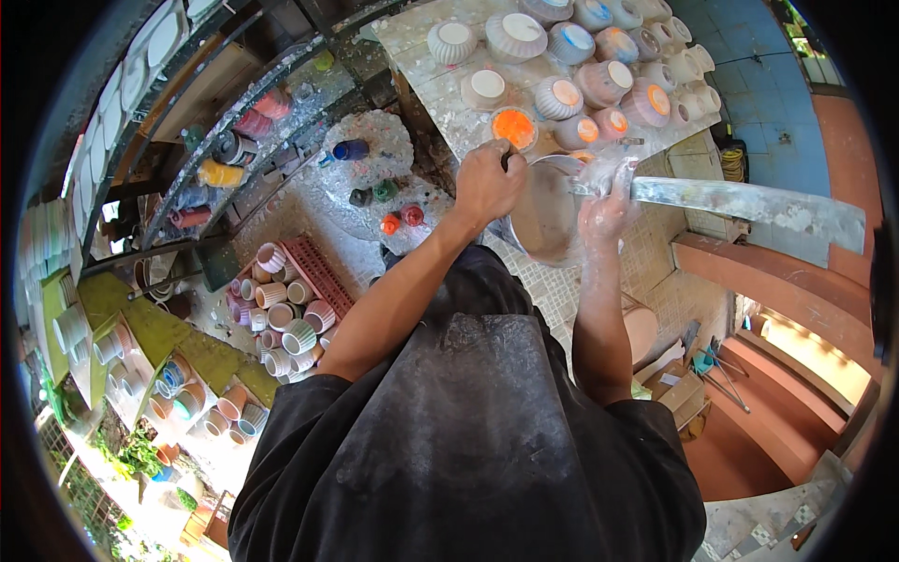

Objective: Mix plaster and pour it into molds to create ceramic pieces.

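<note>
A round whitish bucket (551, 214) stands in front of me, its inside coated greyish. My left hand (491, 182) is closed at its left rim, apparently gripping it. Across the bucket's right side, my right hand (609, 199), smeared with white, is closed around a long flat strip (749, 199) like a straight blade, also streaked white. The strip's short end lies over the bucket opening; its long end points right. Just beyond the left hand is a pot with a bright orange top (514, 127).
Several ribbed pots (560, 97) crowd the pale table (431, 70) ahead. Paint jars (386, 191) rest on a splattered stand to the left. More pots (290, 314) lie beside a pink crate (316, 272). An orange-brown ledge (777, 272) runs along the right.
</note>
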`<state>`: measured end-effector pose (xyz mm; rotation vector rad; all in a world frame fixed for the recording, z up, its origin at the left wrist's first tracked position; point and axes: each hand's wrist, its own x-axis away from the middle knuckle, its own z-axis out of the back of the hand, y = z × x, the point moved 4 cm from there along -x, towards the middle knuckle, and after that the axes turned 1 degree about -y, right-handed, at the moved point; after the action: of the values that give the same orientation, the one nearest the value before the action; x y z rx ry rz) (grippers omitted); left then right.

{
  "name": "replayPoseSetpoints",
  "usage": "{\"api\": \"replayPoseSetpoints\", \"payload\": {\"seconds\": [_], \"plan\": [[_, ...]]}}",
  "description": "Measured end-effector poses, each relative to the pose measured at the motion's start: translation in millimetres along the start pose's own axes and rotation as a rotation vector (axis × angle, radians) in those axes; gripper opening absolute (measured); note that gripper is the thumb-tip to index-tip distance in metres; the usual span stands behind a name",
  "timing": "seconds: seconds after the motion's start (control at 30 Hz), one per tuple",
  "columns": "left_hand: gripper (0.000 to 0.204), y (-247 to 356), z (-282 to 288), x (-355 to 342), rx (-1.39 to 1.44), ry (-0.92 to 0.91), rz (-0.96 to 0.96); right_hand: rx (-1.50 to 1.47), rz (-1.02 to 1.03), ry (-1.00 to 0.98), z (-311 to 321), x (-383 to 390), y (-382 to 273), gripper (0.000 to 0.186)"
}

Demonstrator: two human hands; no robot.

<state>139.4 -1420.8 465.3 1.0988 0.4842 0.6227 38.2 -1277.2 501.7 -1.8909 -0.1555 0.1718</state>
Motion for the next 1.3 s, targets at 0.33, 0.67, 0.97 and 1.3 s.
{"api": "replayPoseSetpoints", "payload": {"seconds": [0.33,0.67,0.97,1.3], "plan": [[0.022,0.6,1.6,-0.4,0.030,-0.033,0.047,-0.214,-0.262,-0.596,17.6,30.0,5.5,0.012],[0.022,-2.7,-1.1,1.0,-0.033,-0.025,0.013,0.276,-0.086,-0.271,45.0,2.1,-18.8,0.007],[0.024,-1.9,0.2,-1.5,-0.022,-0.030,0.019,-0.189,-0.083,-0.487,-26.4,6.2,3.9,0.013],[0.024,-2.4,0.2,1.0,-0.033,-0.021,0.010,0.187,-0.117,-0.540,27.3,-2.0,-24.3,0.010]]}}
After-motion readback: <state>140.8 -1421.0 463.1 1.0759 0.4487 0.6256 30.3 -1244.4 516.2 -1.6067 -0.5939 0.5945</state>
